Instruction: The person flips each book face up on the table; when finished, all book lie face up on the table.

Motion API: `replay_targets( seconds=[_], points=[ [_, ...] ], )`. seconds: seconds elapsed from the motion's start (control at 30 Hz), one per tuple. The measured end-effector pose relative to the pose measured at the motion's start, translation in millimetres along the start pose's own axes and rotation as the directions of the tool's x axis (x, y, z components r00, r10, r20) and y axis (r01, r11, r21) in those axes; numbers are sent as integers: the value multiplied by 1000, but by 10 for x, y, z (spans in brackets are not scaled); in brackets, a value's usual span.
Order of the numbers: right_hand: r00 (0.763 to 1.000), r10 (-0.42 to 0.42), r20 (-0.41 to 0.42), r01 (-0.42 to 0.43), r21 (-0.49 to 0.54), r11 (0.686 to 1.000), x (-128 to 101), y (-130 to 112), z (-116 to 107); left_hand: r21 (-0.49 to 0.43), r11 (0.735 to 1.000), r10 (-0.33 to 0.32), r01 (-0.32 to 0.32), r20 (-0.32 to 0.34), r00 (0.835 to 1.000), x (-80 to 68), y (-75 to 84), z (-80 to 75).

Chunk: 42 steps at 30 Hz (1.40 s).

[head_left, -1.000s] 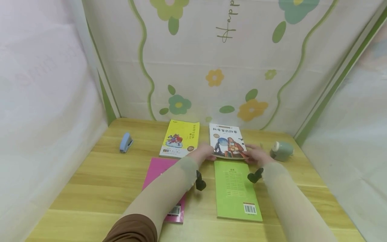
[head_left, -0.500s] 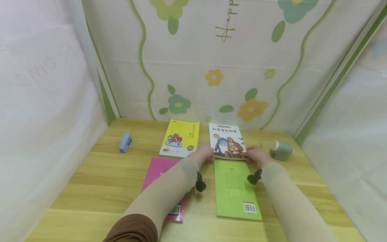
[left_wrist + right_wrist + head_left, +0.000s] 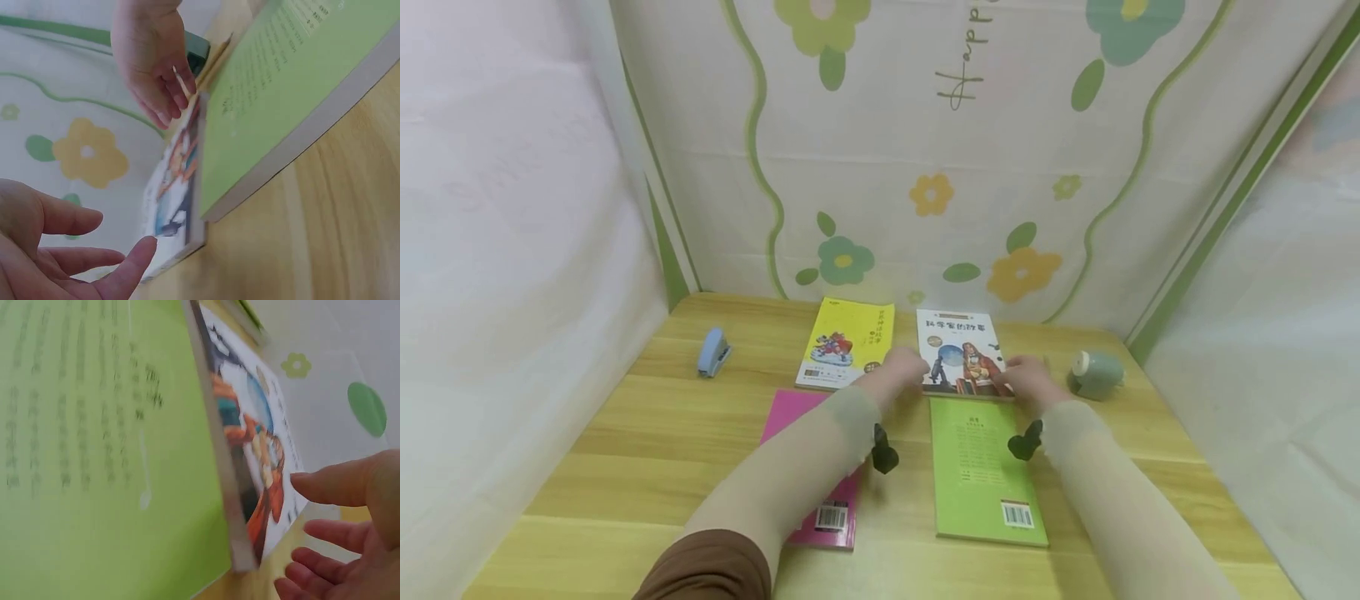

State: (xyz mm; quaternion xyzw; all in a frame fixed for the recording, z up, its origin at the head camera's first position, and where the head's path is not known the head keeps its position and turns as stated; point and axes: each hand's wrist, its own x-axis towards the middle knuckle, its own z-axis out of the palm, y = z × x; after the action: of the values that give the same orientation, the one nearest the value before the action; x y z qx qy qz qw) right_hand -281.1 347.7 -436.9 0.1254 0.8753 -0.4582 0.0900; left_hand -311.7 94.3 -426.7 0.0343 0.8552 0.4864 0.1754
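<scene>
A white book with a cartoon cover (image 3: 958, 354) lies flat near the back of the table, just behind a green book (image 3: 985, 475) with its barcode side up. My left hand (image 3: 901, 371) is at the white book's left edge; in the left wrist view its thumb and fingers (image 3: 128, 269) are spread apart with nothing between them. At the opposite edge is my right hand (image 3: 1030, 379), its fingers loose. The right wrist view has the right thumb (image 3: 331, 484) overlapping the white cover, with the other fingers beside the book's corner.
A yellow book (image 3: 850, 337) lies left of the white one, and a magenta book (image 3: 793, 412) is partly hidden under my left forearm. A blue stapler (image 3: 713, 352) stands far left, a grey-green pencil sharpener (image 3: 1099, 375) at right. Floral cloth (image 3: 865, 167) walls the table.
The white book's near edge has come down level behind the green book. Both hands have let go of it, the left shifting slightly back and leftward.
</scene>
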Motion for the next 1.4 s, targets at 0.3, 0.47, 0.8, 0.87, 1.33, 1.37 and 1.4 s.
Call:
replay_targets(
  seconds=[0.3,0.47,0.8,0.87,1.33,1.37,1.4],
  points=[
    [972,-230,54,233,-84,969,-306,-701,324,-83,986,151,-147,53,987,-502,-63,-770],
    [934,-323,153,335,-64,940,-499,-999,675,12,987,159,-160,60,985,-672,-277,-1249],
    [833,-384,397,491,-213,845,-730,-1057,1431,124,992,38,-39,10,999,-1154,-985,-1629],
    [834,-389,393,504,-254,825,-747,-1045,1536,127,992,22,-22,-1,1000,-1243,-1117,-1659],
    [817,-422,393,558,-353,751,-766,-934,1811,185,975,-143,124,92,986,-1581,-1391,-1726],
    [818,-421,391,558,-364,746,-761,-924,1817,184,975,-147,129,89,985,-1588,-1394,-1714],
    [820,-420,389,558,-379,738,-757,-916,1824,181,975,-148,131,85,985,-1592,-1397,-1702]
  ],
)
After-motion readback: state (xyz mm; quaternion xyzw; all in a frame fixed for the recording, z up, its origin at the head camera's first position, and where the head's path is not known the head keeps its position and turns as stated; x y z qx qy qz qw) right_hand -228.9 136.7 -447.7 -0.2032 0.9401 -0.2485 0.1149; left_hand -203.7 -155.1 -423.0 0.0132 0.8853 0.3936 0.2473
